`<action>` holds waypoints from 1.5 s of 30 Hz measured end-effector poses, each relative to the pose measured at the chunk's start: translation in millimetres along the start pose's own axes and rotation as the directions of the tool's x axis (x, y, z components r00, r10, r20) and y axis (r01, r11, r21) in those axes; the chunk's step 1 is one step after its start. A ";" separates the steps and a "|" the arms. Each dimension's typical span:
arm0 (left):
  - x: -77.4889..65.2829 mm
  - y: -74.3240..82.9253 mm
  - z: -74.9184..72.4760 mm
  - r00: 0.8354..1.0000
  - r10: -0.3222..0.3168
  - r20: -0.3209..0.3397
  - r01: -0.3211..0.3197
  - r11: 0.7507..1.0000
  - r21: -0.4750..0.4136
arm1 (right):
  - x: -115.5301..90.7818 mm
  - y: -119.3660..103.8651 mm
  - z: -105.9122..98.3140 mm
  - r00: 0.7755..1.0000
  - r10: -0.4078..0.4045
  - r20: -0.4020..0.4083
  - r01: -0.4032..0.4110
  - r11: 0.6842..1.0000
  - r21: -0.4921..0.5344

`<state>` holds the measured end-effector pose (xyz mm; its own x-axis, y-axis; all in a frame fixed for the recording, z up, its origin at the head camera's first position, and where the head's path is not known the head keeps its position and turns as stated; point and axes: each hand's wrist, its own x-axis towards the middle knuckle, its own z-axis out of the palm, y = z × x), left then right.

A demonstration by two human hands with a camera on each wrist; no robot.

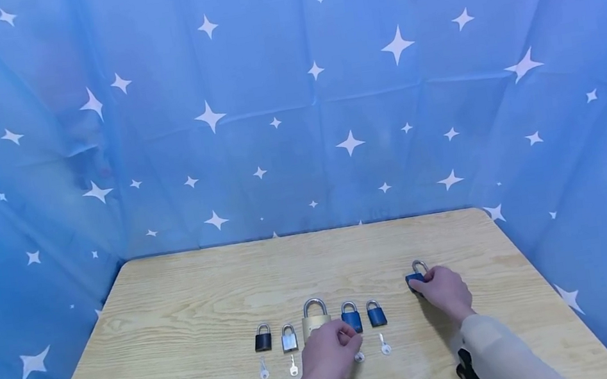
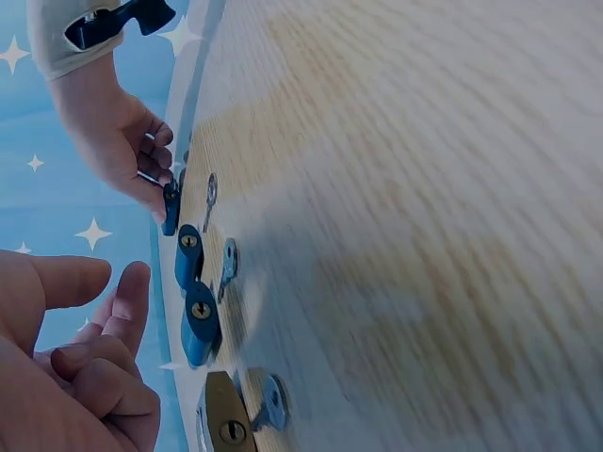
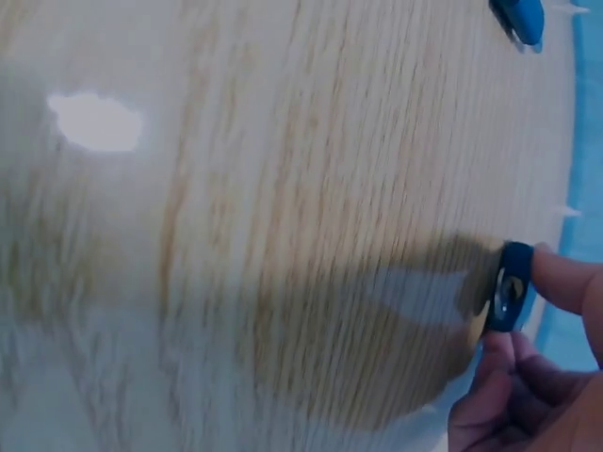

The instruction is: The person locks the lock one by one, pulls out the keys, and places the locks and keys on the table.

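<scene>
At the right of the table, my right hand (image 1: 445,291) pinches a blue padlock (image 1: 414,280) between thumb and fingers. Its keyhole end faces the camera in the right wrist view, where the blue padlock (image 3: 513,287) sits low at the tabletop. My left hand (image 1: 332,350) hovers in front of the large gold padlock (image 1: 313,323) and partly covers it. In the left wrist view nothing lies in the left hand (image 2: 85,358); thumb and index finger are apart, the other fingers loosely bent. The gold padlock's key (image 2: 273,403) lies beside it.
In the row with the gold padlock stand a black padlock (image 1: 263,339), a silver padlock (image 1: 289,339) and two blue padlocks (image 1: 351,319), shackles toward the back. Small keys (image 1: 385,345) lie in front of them. A blue star-patterned curtain (image 1: 282,121) surrounds the wooden table (image 1: 179,297).
</scene>
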<state>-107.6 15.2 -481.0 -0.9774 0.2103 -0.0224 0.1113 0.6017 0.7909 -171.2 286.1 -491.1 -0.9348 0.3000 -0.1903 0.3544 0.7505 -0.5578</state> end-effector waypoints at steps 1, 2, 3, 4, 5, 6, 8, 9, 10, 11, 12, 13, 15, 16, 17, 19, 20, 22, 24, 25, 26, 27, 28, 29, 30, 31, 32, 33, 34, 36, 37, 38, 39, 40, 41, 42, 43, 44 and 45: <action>-0.9 -1.3 -0.9 1.000 -0.005 0.001 0.005 1.000 -0.005 | 0.5 0.8 0.8 1.000 0.001 -0.001 -0.001 1.000 0.004; -1.5 -2.6 -1.8 1.000 -0.010 0.001 0.010 1.000 -0.009 | 0.9 1.4 1.4 1.000 -0.003 0.000 0.003 1.000 0.008; -1.8 -3.9 -2.6 1.000 -0.014 -0.001 0.014 1.000 -0.009 | 1.3 1.6 1.7 1.000 -0.008 0.002 0.008 1.000 0.010; -1.9 -5.0 -3.7 1.000 -0.019 -0.002 0.019 1.000 -0.011 | 1.6 1.9 2.0 1.000 -0.013 0.004 0.013 1.000 0.011; -1.8 -6.1 -4.4 1.000 -0.025 -0.001 0.024 1.000 -0.015 | 2.1 2.0 2.1 1.000 -0.018 0.008 0.017 1.000 0.012; -1.6 -6.8 -5.2 1.000 -0.030 0.002 0.030 0.999 -0.021 | 2.3 1.8 2.0 1.000 -0.020 0.015 0.020 1.000 0.014; -0.9 -8.1 -6.8 0.999 -0.038 0.007 0.039 0.999 -0.034 | 2.3 1.0 1.6 0.999 -0.025 0.028 0.025 1.000 0.012; -0.7 -8.4 -7.6 0.999 -0.039 0.009 0.040 0.998 -0.041 | 2.1 0.2 1.2 0.999 -0.024 0.035 0.023 1.000 0.013; -0.5 -8.8 -8.1 0.999 -0.040 0.013 0.041 0.998 -0.049 | 1.9 -0.4 1.0 0.999 -0.023 0.043 0.022 1.000 0.013; -0.2 -9.1 -8.5 0.999 -0.039 0.015 0.039 0.998 -0.055 | 1.9 -1.1 0.6 0.999 -0.020 0.050 0.020 1.000 0.012; -0.2 -9.1 -9.3 0.999 -0.033 0.016 0.034 0.997 -0.063 | 1.8 -1.6 0.3 0.998 -0.019 0.056 0.018 1.000 0.011; -0.3 -9.1 -9.8 0.999 -0.030 0.018 0.031 0.997 -0.070 | 1.7 -2.1 0.0 0.998 -0.017 0.060 0.016 1.000 0.009; -0.3 -9.2 -10.5 1.000 -0.021 0.021 0.022 0.996 -0.081 | 1.1 -3.0 -0.6 0.998 -0.014 0.062 0.013 1.000 0.009; 0.0 -9.5 -10.8 1.000 -0.018 0.023 0.020 0.996 -0.082 | 1.0 -3.4 -0.4 0.998 -0.014 0.062 0.014 1.000 0.009; 0.3 -9.8 -11.4 1.000 -0.014 0.025 0.016 0.996 -0.083 | 1.0 -3.8 0.0 0.998 -0.015 0.062 0.015 1.000 0.009; 1.5 -10.3 -12.4 1.000 -0.011 0.025 0.013 0.997 -0.075 | 1.0 -5.2 1.1 0.998 -0.021 0.062 0.021 1.000 0.011; 2.4 -10.7 -13.3 1.000 -0.006 0.023 0.008 0.998 -0.070 | 1.0 -5.7 2.0 0.998 -0.027 0.060 0.027 1.000 0.010; 4.1 -11.0 -15.6 1.000 0.003 0.012 -0.002 0.998 -0.056 | 1.1 -7.5 3.9 0.998 -0.034 0.061 0.033 0.999 0.008; 5.8 -11.5 -17.8 1.000 0.009 0.006 -0.009 0.999 -0.051 | 1.7 -8.8 6.1 0.997 -0.041 0.063 0.040 0.999 0.012; 6.4 -11.3 -19.1 1.000 0.009 0.005 -0.008 0.998 -0.055 | 1.7 -9.3 7.1 0.997 -0.042 0.064 0.041 0.999 0.014; 6.8 -11.5 -20.2 1.000 0.008 0.006 -0.007 0.998 -0.060 | 1.7 -9.5 8.0 0.997 -0.044 0.067 0.043 0.999 0.018; 7.1 -11.4 -21.2 1.000 0.005 0.007 -0.005 0.998 -0.063 | 1.6 -9.8 8.7 0.997 -0.045 0.070 0.043 0.999 0.023; 7.2 -11.4 -22.2 1.000 0.002 0.010 -0.001 0.998 -0.068 | 1.7 -9.6 9.6 0.996 -0.047 0.072 0.045 0.999 0.028; 7.4 -11.4 -23.0 1.000 -0.003 0.011 0.004 0.998 -0.069 | 1.4 -9.6 10.2 0.996 -0.049 0.074 0.047 0.998 0.033; 7.3 -11.4 -23.9 1.000 -0.008 0.012 0.009 0.998 -0.069 | 1.1 -9.3 10.8 0.996 -0.052 0.077 0.050 0.998 0.036; 7.2 -11.1 -24.6 1.000 -0.013 0.011 0.013 0.998 -0.067 | 0.7 -9.0 11.3 0.995 -0.057 0.076 0.055 0.998 0.037; 7.2 -11.1 -25.1 1.000 -0.015 0.009 0.016 0.998 -0.059 | 0.5 -8.7 12.0 0.995 -0.063 0.073 0.061 0.997 0.039; 7.2 -10.8 -25.9 1.000 -0.017 0.007 0.018 0.998 -0.055 | 0.3 -8.4 12.6 0.995 -0.067 0.071 0.064 0.997 0.043; 7.4 -10.8 -26.5 1.000 -0.018 0.006 0.019 0.998 -0.053 | 0.1 -7.9 13.3 0.995 -0.072 0.069 0.068 0.996 0.049; 8.3 -10.7 -27.4 1.000 -0.015 0.004 0.015 0.999 -0.048 | -0.6 -7.6 14.4 0.995 -0.073 0.068 0.068 0.995 0.066; 9.1 -10.5 -27.8 1.000 -0.011 0.003 0.011 0.999 -0.045 | -1.5 -7.6 14.8 0.995 -0.073 0.071 0.067 0.994 0.082; 10.0 -10.6 -28.4 1.000 -0.005 0.003 0.005 0.999 -0.041 | -2.9 -8.4 14.8 0.994 -0.070 0.079 0.062 0.993 0.103; 11.0 -10.7 -29.1 1.000 0.003 0.001 -0.003 0.999 -0.035 | -4.6 -9.8 14.6 0.994 -0.071 0.086 0.060 0.990 0.128; 12.2 -10.9 -29.8 1.000 0.013 0.000 -0.013 1.000 -0.027 | -6.5 -12.2 14.3 0.993 -0.073 0.093 0.058 0.987 0.153; 13.5 -10.9 -31.2 1.000 0.022 -0.001 -0.022 1.000 -0.021 | -8.7 -15.5 13.9 0.992 -0.078 0.101 0.059 0.982 0.178; 15.0 -11.1 -32.8 0.999 0.038 -0.003 -0.038 0.999 -0.017 | -10.9 -19.2 13.5 0.990 -0.084 0.110 0.060 0.977 0.206; 16.4 -10.9 -35.2 0.999 0.048 0.001 -0.048 0.999 -0.018 | -13.3 -23.5 13.2 0.989 -0.094 0.117 0.066 0.971 0.230; 17.9 -10.7 -37.8 0.998 0.060 0.006 -0.060 0.998 -0.019 | -15.4 -28.6 13.1 0.987 -0.102 0.126 0.068 0.966 0.251; 19.7 -10.3 -40.6 0.997 0.071 0.007 -0.071 0.997 -0.020 | -17.7 -33.5 13.0 0.985 -0.112 0.134 0.073 0.961 0.268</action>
<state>-135.3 -18.1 -464.8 -0.9657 0.2579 0.0300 0.1770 0.5694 0.8028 -166.8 248.0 -479.6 -0.9635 0.1322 -0.2326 0.2653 0.5850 -0.7664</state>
